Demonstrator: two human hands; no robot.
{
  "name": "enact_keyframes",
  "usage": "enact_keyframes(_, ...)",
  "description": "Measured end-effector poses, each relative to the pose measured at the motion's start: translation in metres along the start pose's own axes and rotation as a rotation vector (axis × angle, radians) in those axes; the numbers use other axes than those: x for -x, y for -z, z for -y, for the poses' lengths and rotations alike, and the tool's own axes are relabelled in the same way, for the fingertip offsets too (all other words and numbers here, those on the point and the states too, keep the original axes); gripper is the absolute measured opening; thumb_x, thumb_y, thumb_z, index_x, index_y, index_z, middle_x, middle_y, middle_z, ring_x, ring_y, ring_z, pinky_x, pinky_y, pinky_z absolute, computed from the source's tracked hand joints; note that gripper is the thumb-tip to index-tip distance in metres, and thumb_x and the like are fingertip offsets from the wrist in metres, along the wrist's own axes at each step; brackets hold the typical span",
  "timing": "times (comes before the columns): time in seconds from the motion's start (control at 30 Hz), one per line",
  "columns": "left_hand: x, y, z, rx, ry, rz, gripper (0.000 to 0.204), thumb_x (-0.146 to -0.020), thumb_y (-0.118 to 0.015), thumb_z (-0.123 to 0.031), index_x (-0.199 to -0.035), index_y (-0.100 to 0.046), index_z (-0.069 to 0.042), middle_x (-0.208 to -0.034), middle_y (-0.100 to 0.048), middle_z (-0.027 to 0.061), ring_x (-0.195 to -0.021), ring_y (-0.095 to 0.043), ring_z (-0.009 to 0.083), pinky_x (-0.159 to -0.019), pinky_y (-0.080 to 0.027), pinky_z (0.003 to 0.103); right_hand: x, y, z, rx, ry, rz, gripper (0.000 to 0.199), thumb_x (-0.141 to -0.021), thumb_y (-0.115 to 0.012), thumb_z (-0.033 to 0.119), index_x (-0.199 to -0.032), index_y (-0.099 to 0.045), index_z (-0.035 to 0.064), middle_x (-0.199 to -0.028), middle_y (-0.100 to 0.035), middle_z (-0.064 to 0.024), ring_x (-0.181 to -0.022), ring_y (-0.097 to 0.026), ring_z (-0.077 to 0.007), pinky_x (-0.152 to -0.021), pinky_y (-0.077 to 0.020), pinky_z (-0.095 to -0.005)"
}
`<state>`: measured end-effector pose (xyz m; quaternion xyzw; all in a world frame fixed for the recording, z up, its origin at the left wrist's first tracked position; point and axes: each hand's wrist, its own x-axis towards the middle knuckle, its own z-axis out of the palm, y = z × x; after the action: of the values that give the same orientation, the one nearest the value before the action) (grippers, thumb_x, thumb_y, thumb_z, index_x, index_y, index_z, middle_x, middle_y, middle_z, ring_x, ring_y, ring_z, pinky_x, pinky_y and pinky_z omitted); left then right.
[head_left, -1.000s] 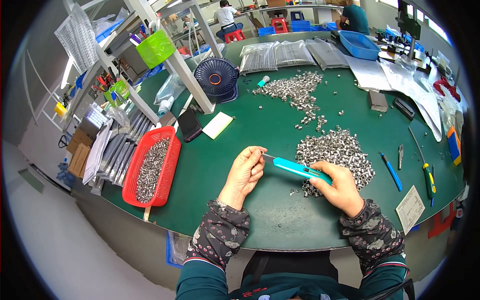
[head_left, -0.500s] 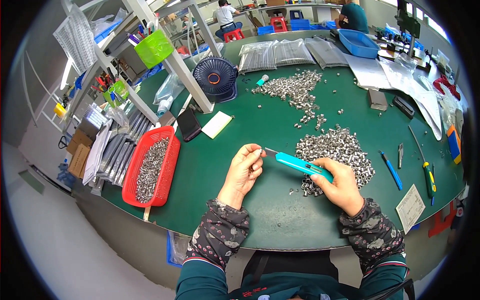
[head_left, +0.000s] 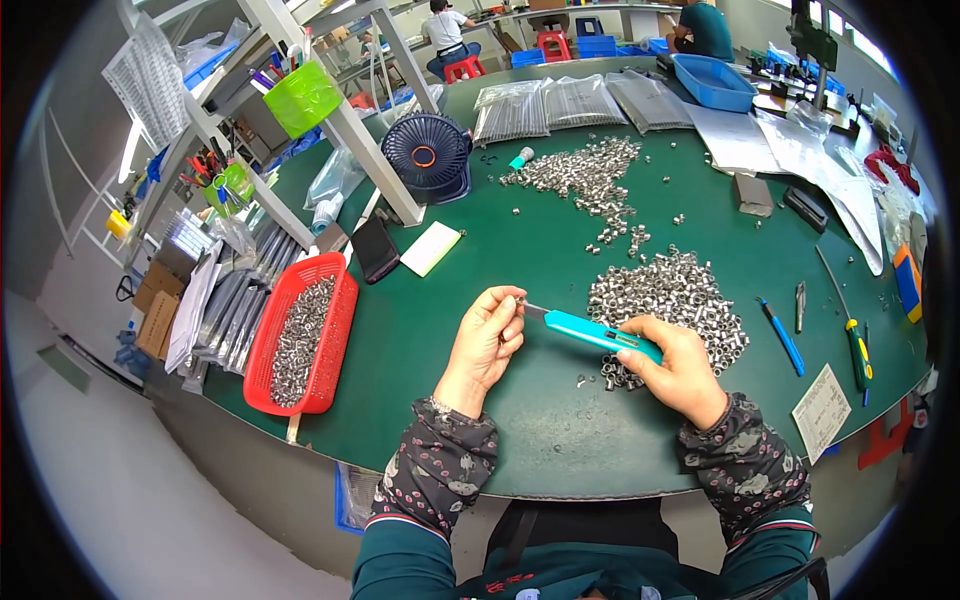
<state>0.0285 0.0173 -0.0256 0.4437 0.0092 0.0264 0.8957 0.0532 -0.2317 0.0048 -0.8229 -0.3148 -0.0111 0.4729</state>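
My right hand (head_left: 682, 372) is closed round a teal utility knife (head_left: 590, 331), thumb on top near its slider. The blade points left and its tip meets my left hand (head_left: 480, 345). There the thumb and forefinger pinch a small metal sleeve (head_left: 521, 300), mostly covered by the fingertips. Whether the blade sits inside the sleeve or against its edge I cannot tell. Beneath and behind the knife lies a heap of short, shiny metal sleeves (head_left: 665, 290). A few tiny bits (head_left: 581, 380) lie on the green tabletop (head_left: 540, 440) below the knife.
Left stands a red basket (head_left: 338, 350) of metal sleeves; beyond it are a phone (head_left: 375, 249), a notepad (head_left: 431, 250) and a fan (head_left: 427, 158). More sleeves (head_left: 580, 178) spread farther back. At right lie a blue-handled tool (head_left: 783, 340), a screwdriver (head_left: 858, 355) and a paper slip (head_left: 820, 412).
The knife has tilted slightly, so less of the blade's flat side shows, and its tip stays at the left fingertips. Both hands keep nearly the same place.
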Motion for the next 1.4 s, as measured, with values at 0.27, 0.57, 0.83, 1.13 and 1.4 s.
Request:
enact_keyframes(0.27, 0.0020, -0.0030, 0.0002, -0.018, 0.028, -0.128, 0.017, -0.092, -0.049, -0.021, -0.093, -0.054, -0.004, -0.078, -0.049, 0.0025, -0.051, -0.035, 0.0041, -0.036, -0.024, 0.015, 0.0014, -0.0030, 0.0015, 0.075, 0.190, -0.154, 0.027, -0.075, -0.065, 0.019, -0.096, -0.059, 0.0034, -0.079, -0.061, -0.0132, -0.067, -0.061, -0.0260, -0.059, -0.0469, -0.0331)
enact_keyframes(0.57, 0.0023, -0.0011, -0.0037, 0.060, 0.081, -0.122, 0.020, -0.093, -0.046, -0.022, -0.095, -0.052, -0.003, -0.078, -0.049, 0.0030, -0.049, -0.034, 0.0035, -0.035, -0.024, 0.014, -0.0002, -0.0022, -0.0029, 0.044, 0.126, -0.174, 0.026, -0.075, -0.065, 0.018, -0.096, -0.059, 0.0037, -0.077, -0.060, -0.0130, -0.065, -0.060, -0.0272, -0.058, -0.0462, -0.0332)
enact_keyframes(0.83, 0.0011, -0.0032, -0.0039, 0.031, 0.036, -0.066, 0.021, -0.092, -0.047, -0.016, -0.105, -0.053, -0.001, -0.080, -0.052, 0.0029, -0.051, -0.035, 0.0032, -0.036, -0.025, 0.014, -0.0001, -0.0019, -0.0020, 0.060, 0.079, -0.152, 0.026, -0.074, -0.066, 0.020, -0.095, -0.060, 0.0048, -0.076, -0.060, -0.0128, -0.064, -0.060, -0.0278, -0.057, -0.0460, -0.0345)
enact_keyframes(1.13, 0.0010, -0.0038, -0.0025, -0.024, 0.006, -0.066, 0.019, -0.091, -0.049, -0.016, -0.104, -0.054, -0.003, -0.079, -0.051, 0.0024, -0.051, -0.036, 0.0033, -0.037, -0.025, 0.015, 0.0002, -0.0018, 0.0005, 0.076, 0.080, -0.091, 0.027, -0.075, -0.065, 0.022, -0.095, -0.060, 0.0051, -0.076, -0.062, -0.0127, -0.065, -0.061, -0.0271, -0.057, -0.0471, -0.0346)
enact_keyframes(1.4, 0.0037, -0.0002, 0.0003, -0.117, -0.026, 0.029, 0.016, -0.091, -0.050, -0.015, -0.099, -0.055, -0.003, -0.078, -0.049, 0.0016, -0.050, -0.035, 0.0042, -0.037, -0.025, 0.015, 0.0010, -0.0014, 0.0005, 0.038, 0.048, -0.041, 0.028, -0.075, -0.065, 0.021, -0.096, -0.060, 0.0042, -0.077, -0.062, -0.0134, -0.066, -0.062, -0.0261, -0.059, -0.0476, -0.0340)
